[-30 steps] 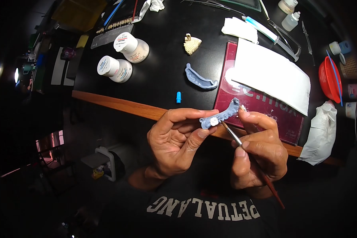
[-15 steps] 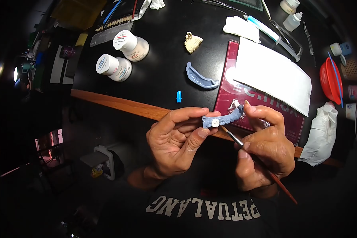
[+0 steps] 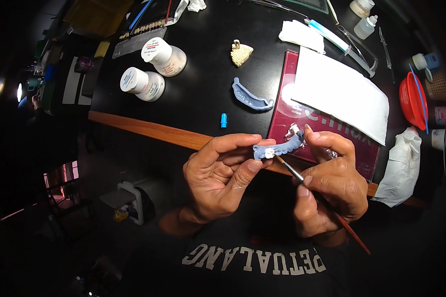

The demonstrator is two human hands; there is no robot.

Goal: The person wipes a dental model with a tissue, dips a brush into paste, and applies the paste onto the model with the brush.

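Observation:
Between the thumb and fingers of my left hand (image 3: pixel 220 173) is one end of a blue-grey dental model (image 3: pixel 285 147), curved like a row of teeth. A white tooth crown (image 3: pixel 269 153) sits on it close to my left thumb. My right hand (image 3: pixel 332 188) is closed round a fine paintbrush (image 3: pixel 322 200) with a dark red handle and metal ferrule. The brush tip lies right beside the crown; whether it touches cannot be made out. My right index finger reaches to the model's far end.
A maroon slab (image 3: pixel 282 89) with white paper (image 3: pixel 342 94) on it lies beyond my hands. Nearby are a second blue-grey mould piece (image 3: pixel 251 95), a small blue cap (image 3: pixel 224 121), a beige honeycomb block (image 3: pixel 241 55) and two powder jars (image 3: pixel 142 84). A wooden edge (image 3: pixel 148 132) borders the black table.
The dental model has tilted slightly in my hands, and the brush tip has shifted a little beside the crown. Both hands keep their holds.

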